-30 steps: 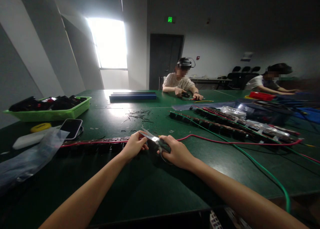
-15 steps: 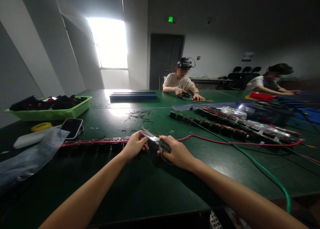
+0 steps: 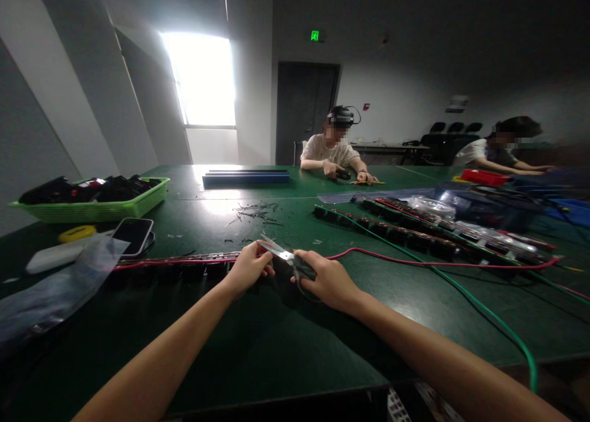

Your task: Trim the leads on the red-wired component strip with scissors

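Note:
My right hand (image 3: 327, 277) is closed around the handles of a pair of scissors (image 3: 284, 255), whose blades are parted and point left toward my other hand. The fingers of my left hand (image 3: 249, 267) are pinched at the right end of a long black strip (image 3: 179, 271) with a red wire along its top; what exactly they hold is too small to tell. A red wire (image 3: 387, 257) runs from behind my right hand to the right side of the table. Dark thin offcuts (image 3: 255, 213) lie scattered beyond my hands.
On the left are a green basket (image 3: 99, 210) of black parts, a phone (image 3: 132, 236) and a plastic bag (image 3: 69, 293). More black strips (image 3: 401, 234) and a green wire (image 3: 488, 317) lie right. Two people sit across, near a blue bar (image 3: 246, 178).
My hands and the scissors have barely moved. Across the table, a person's hand has shifted slightly over some thin wires.

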`<act>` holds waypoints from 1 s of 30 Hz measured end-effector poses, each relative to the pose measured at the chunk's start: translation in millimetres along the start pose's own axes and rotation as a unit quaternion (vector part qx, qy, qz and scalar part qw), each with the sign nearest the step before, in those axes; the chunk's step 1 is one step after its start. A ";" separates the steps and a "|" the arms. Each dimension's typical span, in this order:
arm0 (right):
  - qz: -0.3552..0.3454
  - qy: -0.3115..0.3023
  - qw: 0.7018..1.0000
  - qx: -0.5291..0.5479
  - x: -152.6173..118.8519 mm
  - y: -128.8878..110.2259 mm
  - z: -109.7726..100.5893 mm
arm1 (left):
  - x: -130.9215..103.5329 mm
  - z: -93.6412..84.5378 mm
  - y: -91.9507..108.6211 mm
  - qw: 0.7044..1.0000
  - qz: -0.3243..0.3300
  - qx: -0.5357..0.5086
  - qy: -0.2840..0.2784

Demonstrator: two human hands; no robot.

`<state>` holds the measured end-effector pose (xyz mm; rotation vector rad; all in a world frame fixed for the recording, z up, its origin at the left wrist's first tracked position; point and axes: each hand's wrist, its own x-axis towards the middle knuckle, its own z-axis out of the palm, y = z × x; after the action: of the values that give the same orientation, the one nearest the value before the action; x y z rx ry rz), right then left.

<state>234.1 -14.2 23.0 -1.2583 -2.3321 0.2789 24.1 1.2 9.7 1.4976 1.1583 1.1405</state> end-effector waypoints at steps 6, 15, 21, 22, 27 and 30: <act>0.003 0.001 1.000 -0.002 0.0 -0.8 -0.8 | 0.7 -0.6 -1.1 1.000 0.003 0.008 -0.001; 0.023 0.059 0.996 0.057 3.6 6.9 -3.0 | 0.9 -0.2 -2.7 1.000 0.006 0.010 0.003; 0.030 0.063 0.997 0.012 1.5 4.2 -5.1 | 0.5 -0.3 -2.2 1.000 -0.004 0.005 0.006; 0.028 0.061 0.998 0.006 0.8 2.7 -5.8 | 0.5 -0.4 -2.3 1.000 -0.005 0.004 0.006; 0.012 0.044 0.999 -0.014 -1.7 -3.2 -7.4 | 0.0 -0.2 -0.3 1.000 -0.011 -0.007 0.002; 0.006 0.018 1.000 -0.008 -2.3 -4.2 -6.1 | -0.5 0.5 1.4 1.000 -0.008 -0.006 0.003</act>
<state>235.0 -18.7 29.3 -1.2754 -2.3005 0.2410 24.8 0.4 10.9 1.4735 1.1643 1.1395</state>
